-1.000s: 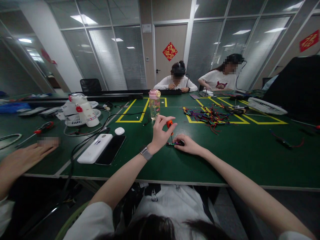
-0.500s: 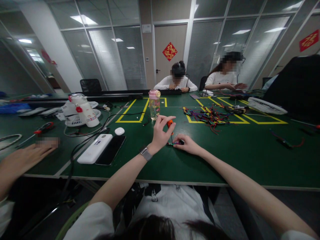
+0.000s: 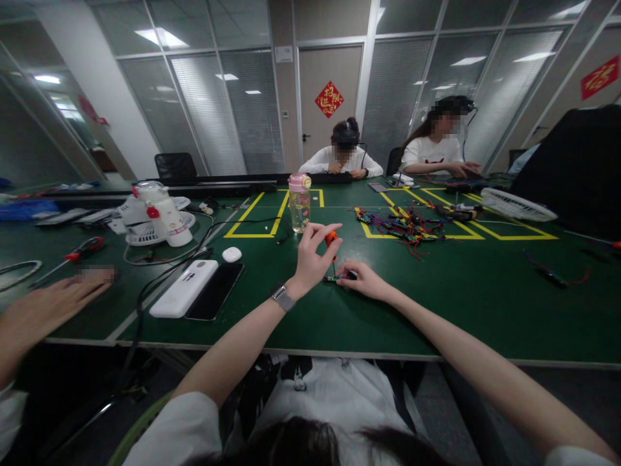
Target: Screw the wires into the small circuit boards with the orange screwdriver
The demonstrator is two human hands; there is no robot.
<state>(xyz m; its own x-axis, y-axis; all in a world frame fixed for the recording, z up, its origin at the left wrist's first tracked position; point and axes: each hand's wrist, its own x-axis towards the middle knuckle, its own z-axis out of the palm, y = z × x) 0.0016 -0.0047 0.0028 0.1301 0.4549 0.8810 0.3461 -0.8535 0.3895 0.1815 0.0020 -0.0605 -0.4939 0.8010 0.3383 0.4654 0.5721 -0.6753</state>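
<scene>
My left hand (image 3: pixel 310 260) is closed on the orange handle of a small screwdriver (image 3: pixel 331 239), which stands upright with its thin shaft pointing down. Below it, a small green circuit board (image 3: pixel 330 279) lies on the table, and the screwdriver's tip meets it or comes very close; I cannot tell which. My right hand (image 3: pixel 365 279) pinches the board's right end, where dark wiring shows under the fingers. Part of the board is covered by those fingers.
A pink-lidded bottle (image 3: pixel 299 206) stands just beyond my left hand. Tangled wired boards (image 3: pixel 405 223) lie ahead to the right. On the left are a power bank (image 3: pixel 184 289), a phone (image 3: pixel 216 292), cables and a co-worker's hand (image 3: pixel 63 298). Two people sit opposite.
My hands, the screwdriver and the board keep nearly the same place. Across the table, the person on the right has lowered their hands and shifted their head slightly.
</scene>
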